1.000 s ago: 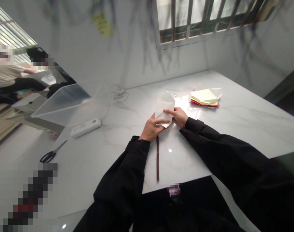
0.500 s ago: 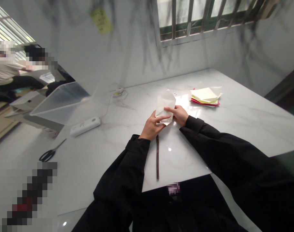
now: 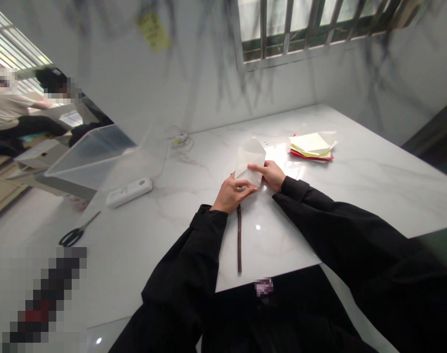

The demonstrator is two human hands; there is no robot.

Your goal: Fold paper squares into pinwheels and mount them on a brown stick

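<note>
Both my hands hold a folded white sheet of paper [image 3: 250, 156] above the marble-patterned table [image 3: 194, 235]. My left hand [image 3: 233, 192] grips its lower left edge, with thumb and fingers closed at the bottom. On the right side, my right hand [image 3: 269, 173] pinches the paper, its thumb lying across the front; the other fingers are partly hidden behind it. A thin dark brown stick [image 3: 239, 240] lies on the table below my left hand, pointing toward me. The hand covers the stick's far end.
A stack of coloured paper [image 3: 311, 147] lies to the right. On the left are a white power strip [image 3: 130, 192], black-handled scissors [image 3: 74, 236] and a clear plastic bin [image 3: 94, 152]. A coiled cable [image 3: 181, 142] rests near the wall. Other people sit at the far left.
The fingers of my left hand have slid down from the paper's front to its lower edge. My right hand keeps its hold with barely any movement.
</note>
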